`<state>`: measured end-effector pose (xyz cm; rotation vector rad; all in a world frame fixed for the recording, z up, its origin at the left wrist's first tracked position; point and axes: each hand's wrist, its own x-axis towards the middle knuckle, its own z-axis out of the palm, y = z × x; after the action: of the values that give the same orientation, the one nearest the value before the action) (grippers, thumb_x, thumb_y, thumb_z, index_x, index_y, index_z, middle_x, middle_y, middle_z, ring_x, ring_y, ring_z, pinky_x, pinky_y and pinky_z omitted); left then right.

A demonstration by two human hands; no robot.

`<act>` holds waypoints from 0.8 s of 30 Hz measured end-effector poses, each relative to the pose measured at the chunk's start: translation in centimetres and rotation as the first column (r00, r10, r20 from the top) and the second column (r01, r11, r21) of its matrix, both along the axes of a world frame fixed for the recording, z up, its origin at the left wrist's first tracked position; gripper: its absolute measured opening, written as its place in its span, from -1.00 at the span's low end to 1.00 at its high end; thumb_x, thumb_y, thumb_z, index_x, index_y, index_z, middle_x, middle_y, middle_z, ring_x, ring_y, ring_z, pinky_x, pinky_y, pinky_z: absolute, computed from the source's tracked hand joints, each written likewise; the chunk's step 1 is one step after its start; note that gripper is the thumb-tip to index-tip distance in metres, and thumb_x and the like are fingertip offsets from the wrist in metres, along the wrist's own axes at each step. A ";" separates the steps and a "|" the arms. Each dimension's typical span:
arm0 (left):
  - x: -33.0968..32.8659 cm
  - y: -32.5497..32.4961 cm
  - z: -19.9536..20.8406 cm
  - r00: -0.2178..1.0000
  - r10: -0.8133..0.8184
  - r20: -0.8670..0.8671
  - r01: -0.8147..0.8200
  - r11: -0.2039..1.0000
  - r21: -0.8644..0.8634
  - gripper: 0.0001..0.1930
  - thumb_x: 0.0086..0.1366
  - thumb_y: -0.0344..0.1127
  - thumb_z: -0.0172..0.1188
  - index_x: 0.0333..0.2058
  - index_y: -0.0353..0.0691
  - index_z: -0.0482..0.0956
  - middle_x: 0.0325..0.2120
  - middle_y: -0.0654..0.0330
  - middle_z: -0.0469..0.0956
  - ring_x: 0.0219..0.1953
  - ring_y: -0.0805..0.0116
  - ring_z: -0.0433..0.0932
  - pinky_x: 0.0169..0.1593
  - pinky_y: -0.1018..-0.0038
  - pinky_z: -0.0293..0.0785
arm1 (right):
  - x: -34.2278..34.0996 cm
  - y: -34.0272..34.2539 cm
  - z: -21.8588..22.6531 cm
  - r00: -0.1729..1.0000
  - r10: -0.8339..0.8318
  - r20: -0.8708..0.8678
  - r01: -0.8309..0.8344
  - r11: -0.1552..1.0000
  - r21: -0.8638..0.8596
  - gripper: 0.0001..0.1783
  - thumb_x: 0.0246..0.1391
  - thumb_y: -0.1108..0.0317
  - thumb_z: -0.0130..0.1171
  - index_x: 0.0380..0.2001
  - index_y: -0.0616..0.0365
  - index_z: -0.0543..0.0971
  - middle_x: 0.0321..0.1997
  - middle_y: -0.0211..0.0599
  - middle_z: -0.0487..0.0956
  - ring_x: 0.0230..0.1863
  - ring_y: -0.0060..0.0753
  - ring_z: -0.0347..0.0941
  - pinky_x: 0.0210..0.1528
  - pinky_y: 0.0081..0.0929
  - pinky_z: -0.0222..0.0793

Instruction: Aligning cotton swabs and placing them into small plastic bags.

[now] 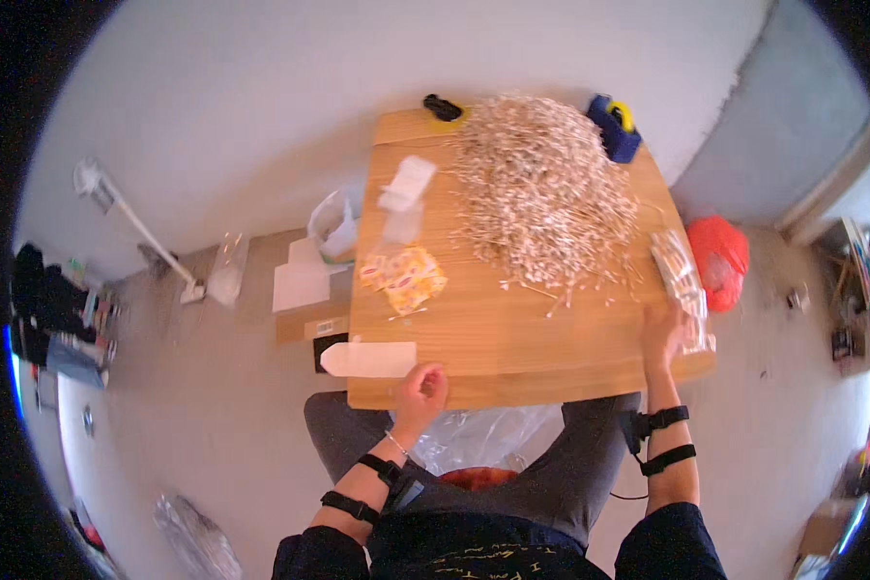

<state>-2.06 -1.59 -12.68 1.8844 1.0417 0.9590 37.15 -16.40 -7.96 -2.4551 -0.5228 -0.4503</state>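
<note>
A large heap of cotton swabs [541, 193] covers the far middle and right of the wooden table [512, 362]. My left hand [422, 389] is at the front edge with its fingers curled; whatever may be inside is hidden. Just beyond it lies a flat white paper piece [377, 360] with a pointed left end. My right hand [664, 333] is at the near end of a row of small clear-wrapped packs [677, 266] along the right edge. Motion smears its fingers, so its hold does not show. Yellow-and-white patterned packets [406, 277] sit at the left.
White packets [411, 182] lie farther left. A dark blue tape dispenser [614, 130] stands at the back right, a black-and-yellow object [443, 106] at the back left. Beside the table are a red plastic bag [718, 263], a bag-lined bin [333, 227] and cardboard [304, 324].
</note>
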 end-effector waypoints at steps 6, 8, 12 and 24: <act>-1.0 0.4 0.4 0.999 -0.003 0.046 0.002 1.000 0.017 -0.85 0.12 -0.40 0.23 -0.29 -0.21 0.58 -0.45 0.17 0.61 -0.41 0.32 0.62 -0.33 0.48 0.52 | -12.4 18.4 2.4 0.568 0.820 -0.073 -0.815 0.572 0.088 -0.69 -0.03 0.34 0.22 -0.19 0.22 0.56 -0.18 -0.05 0.57 -0.08 0.05 0.43 0.04 -0.16 0.31; -1.3 0.5 -0.2 0.992 -0.046 0.116 0.048 0.999 -0.019 -0.87 0.11 -0.41 0.23 -0.32 -0.20 0.58 -0.44 0.17 0.61 -0.41 0.31 0.62 -0.32 0.48 0.52 | -16.0 24.2 3.0 0.454 0.877 -0.154 -0.886 0.463 0.028 -0.67 -0.03 0.32 0.20 -0.16 0.19 0.56 -0.13 -0.07 0.56 -0.02 0.02 0.41 0.07 -0.17 0.30; -0.8 0.8 1.4 0.993 -0.069 0.098 0.073 0.997 -0.032 -0.85 0.09 -0.46 0.23 -0.31 -0.22 0.56 -0.45 0.17 0.61 -0.43 0.32 0.62 -0.36 0.49 0.53 | -19.6 31.2 1.5 0.474 0.841 -0.260 -0.880 0.458 -0.125 -0.60 0.01 0.20 0.14 -0.07 0.12 0.53 -0.03 -0.21 0.54 0.15 -0.09 0.30 0.20 -0.21 0.22; -1.8 1.0 1.5 0.982 -0.156 0.111 0.164 0.983 -0.076 -0.83 0.11 -0.43 0.24 -0.28 -0.21 0.54 -0.42 0.18 0.60 -0.38 0.34 0.61 -0.27 0.45 0.53 | -19.5 34.4 0.2 0.486 0.869 -0.096 -0.870 0.491 0.036 -0.82 0.04 0.25 0.14 -0.43 0.07 0.67 -0.27 -0.30 0.63 -0.11 -0.23 0.49 -0.04 -0.30 0.39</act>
<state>-3.82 -0.56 -11.19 1.7987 0.8423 0.8958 17.63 18.03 -7.73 -1.8390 -1.6159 0.1296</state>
